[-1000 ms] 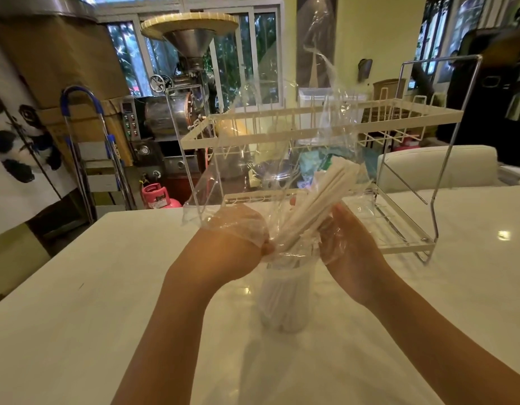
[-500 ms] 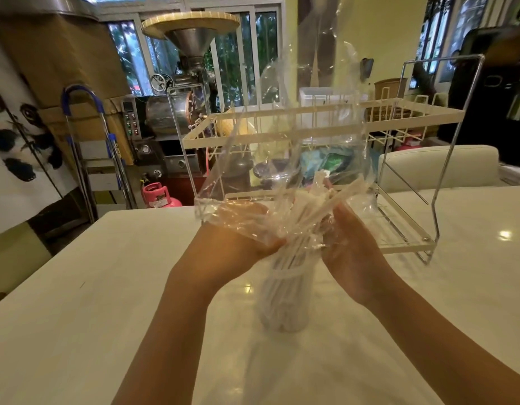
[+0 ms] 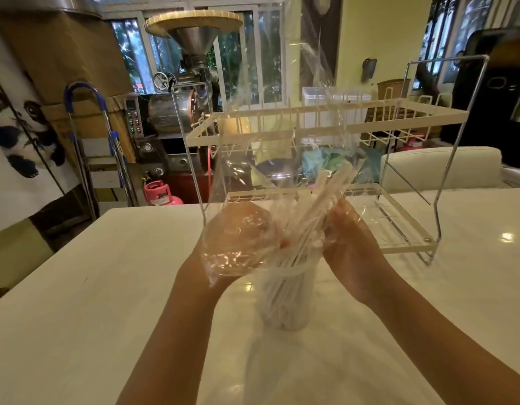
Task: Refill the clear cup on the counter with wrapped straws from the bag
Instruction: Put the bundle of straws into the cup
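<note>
A cup (image 3: 285, 299) stands on the bench (image 3: 107, 287), straws (image 3: 308, 217) inside it. A bag (image 3: 270, 147) rises above. A rack (image 3: 399, 182) stands behind.

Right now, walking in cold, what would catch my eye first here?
Probably the two hands at centre, left hand and right hand, gathering a crinkly clear plastic bag around a bundle of wrapped straws. The straws angle down into a clear cup standing on the pale counter. Behind stands a white two-tier wire rack.
</note>
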